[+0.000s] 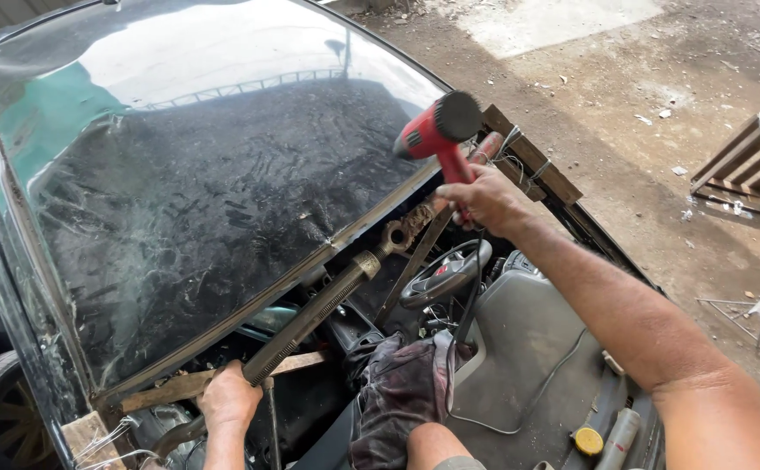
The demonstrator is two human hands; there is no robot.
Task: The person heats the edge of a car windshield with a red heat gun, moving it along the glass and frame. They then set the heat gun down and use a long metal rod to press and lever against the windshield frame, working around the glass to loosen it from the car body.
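Sunlit dirt ground [624, 174]; wooden crate [750, 161]

Open air above the windscreen [197, 174]: nothing stands over the glass, so a hand can sweep across it freely. Along the lower edge of the glass, passage is tight. The long threaded clamp bar [328, 305] runs diagonally there, gripped at its lower end by the left hand [228, 396]. A wooden batten [223, 379] lies just beneath it. At the glass's right corner, the right hand [484, 200] with the red heat gun [437, 130] fills the gap, and a wired wooden strip [532, 157] sits just behind. Below, the steering wheel [445, 274] and a dark cloth [402, 392] crowd the cabin opening. The grey seat [528, 348] surface is mostly open, crossed by a thin cable.
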